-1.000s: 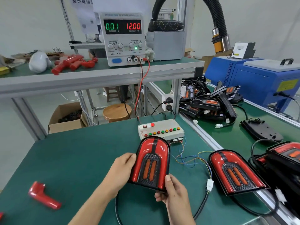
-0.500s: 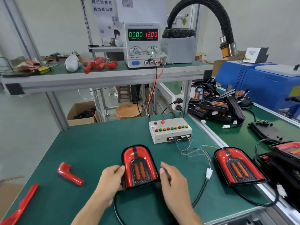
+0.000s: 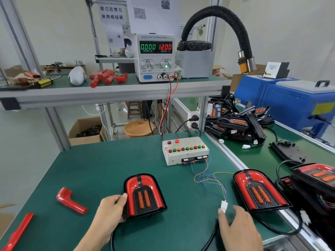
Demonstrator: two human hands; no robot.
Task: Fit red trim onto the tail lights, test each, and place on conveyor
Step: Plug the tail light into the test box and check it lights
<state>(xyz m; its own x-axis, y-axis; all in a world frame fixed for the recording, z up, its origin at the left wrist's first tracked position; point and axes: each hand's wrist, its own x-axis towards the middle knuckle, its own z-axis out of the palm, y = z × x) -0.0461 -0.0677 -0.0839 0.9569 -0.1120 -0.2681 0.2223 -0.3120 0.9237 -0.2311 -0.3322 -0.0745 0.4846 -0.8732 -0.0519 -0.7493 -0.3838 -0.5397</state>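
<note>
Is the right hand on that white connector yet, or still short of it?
Cannot tell. In the head view the right hand sits just below the white connector, fingertips meeting its lower edge, but motion blur hides any contact or gap.

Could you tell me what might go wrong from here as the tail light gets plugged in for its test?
1. The right hand is at the white connector, whose thin coloured wires run to the test box; a hard pull could strain them.
2. The tail light is held only at its left edge by the left hand, so it may slide.
3. Its black cable loops near a second tail light; they could snag.
</note>
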